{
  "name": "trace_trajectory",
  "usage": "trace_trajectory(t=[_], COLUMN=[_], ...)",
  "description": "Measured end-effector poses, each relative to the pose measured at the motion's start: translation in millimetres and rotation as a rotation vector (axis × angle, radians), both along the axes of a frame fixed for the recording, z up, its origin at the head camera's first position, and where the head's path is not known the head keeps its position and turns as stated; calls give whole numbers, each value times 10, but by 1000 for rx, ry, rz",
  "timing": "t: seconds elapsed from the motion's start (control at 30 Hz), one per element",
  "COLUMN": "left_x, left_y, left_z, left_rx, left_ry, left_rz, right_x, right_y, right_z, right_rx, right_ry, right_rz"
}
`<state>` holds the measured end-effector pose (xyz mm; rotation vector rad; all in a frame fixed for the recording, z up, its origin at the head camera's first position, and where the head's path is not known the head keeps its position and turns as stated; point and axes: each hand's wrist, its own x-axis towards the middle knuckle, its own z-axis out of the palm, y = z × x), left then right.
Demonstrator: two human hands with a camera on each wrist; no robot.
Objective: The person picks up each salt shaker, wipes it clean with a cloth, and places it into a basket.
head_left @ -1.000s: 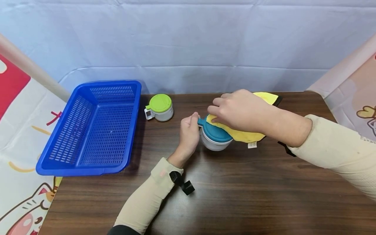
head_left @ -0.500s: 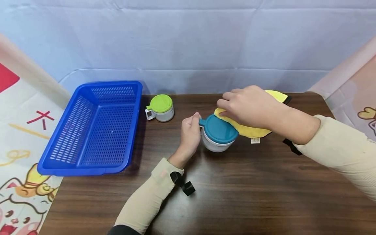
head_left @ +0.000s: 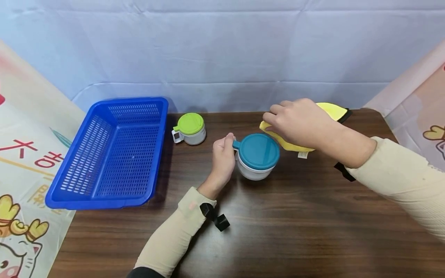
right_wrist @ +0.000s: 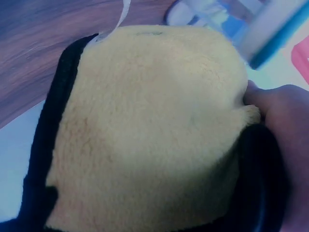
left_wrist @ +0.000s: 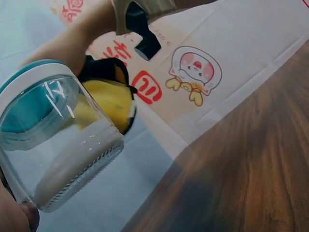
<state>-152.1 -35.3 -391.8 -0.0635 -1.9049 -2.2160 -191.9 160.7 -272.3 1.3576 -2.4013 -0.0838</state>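
Note:
My left hand (head_left: 223,158) grips the handle of a clear glass seasoning jar (head_left: 255,173), which has a teal lid (head_left: 259,151) and a white collar. In the left wrist view the glass jar (left_wrist: 63,150) appears tilted and raised off the table, its ribbed base showing. To the right of the lid, my right hand (head_left: 295,119) pinches a fluffy yellow cloth (head_left: 290,146) with a dark edge and a small white tag. Most of this cloth (right_wrist: 149,125) fills the right wrist view. The fingertips on the cloth are partly hidden.
A second jar with a green lid (head_left: 190,123) stands upright behind and left of my left hand. Further left is a blue perforated plastic basket (head_left: 158,154). Both rest on the dark wooden table (head_left: 295,231), with a pale cloth backdrop (head_left: 222,46) behind.
My right hand has drawn the yellow cloth up and to the right, off the teal lid, which now shows whole. The left hand keeps its grip on the jar, nearly in place.

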Motion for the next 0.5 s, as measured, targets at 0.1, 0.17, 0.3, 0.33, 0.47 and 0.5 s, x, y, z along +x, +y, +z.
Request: trace_trajectory(t=[0.1, 0.17, 0.3, 0.33, 0.47, 0.5], left_x=[-10, -12, -16, -19, -35, -40], left_y=[-11, -18, -35, -39, -56, -61], left_z=[16, 16, 10, 7, 3, 0], left_rx=[19, 24, 29, 31, 46, 48], left_ry=[9, 9, 4, 2, -10, -13], left_rz=[5, 9, 16, 18, 21, 24], right_x=[-10, -8, 11, 18, 47, 54], right_y=[55, 98, 181, 201, 274, 292], right_z=[-34, -61, -94, -97, -113, -119], right_rx=[-6, -21, -49, -51, -47, -45], right_ry=[-2, -5, -10, -12, -18, -19], right_rz=[-24, -39, -61, -66, -80, -82])
